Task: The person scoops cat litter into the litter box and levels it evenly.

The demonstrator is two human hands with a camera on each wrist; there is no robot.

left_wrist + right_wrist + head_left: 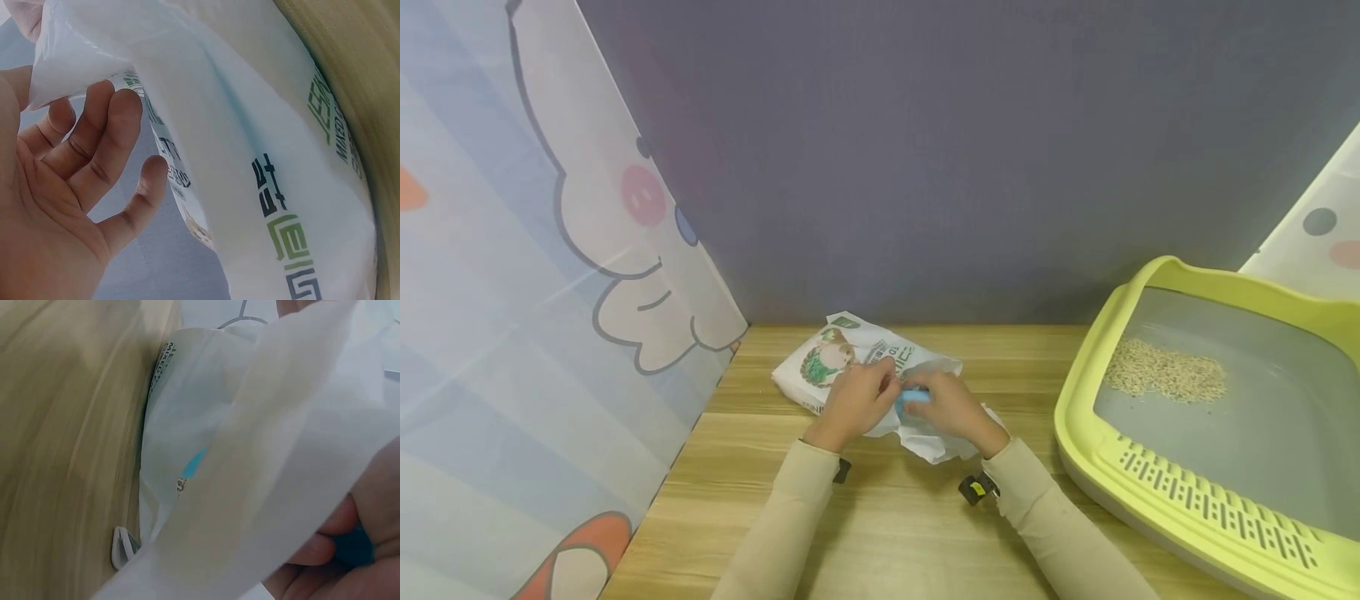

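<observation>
A white printed plastic bag (pixel 820 358) lies on the wooden table, its opening turned toward the right hand. Beside that opening, the left hand (pixel 859 396) pinches the bag's edge; in the left wrist view its thumb and fingertips meet the thin white film. My right hand (pixel 951 406) curls round a light-blue object (pixel 913 397) at the mouth of the bag. Most of this object is hidden by the fingers and the film, so its kind does not show. In the right wrist view, a loose flap of the bag (pixel 250 469) covers much of the scene.
On the right stands a yellow-rimmed litter box (pixel 1093 367) with a grey inside, holding a patch of beige pellets (pixel 1165 372). A dark grey panel (pixel 925 167) rises behind the table (pixel 887 533). A cartoon-printed sheet (pixel 512 333) borders the left side.
</observation>
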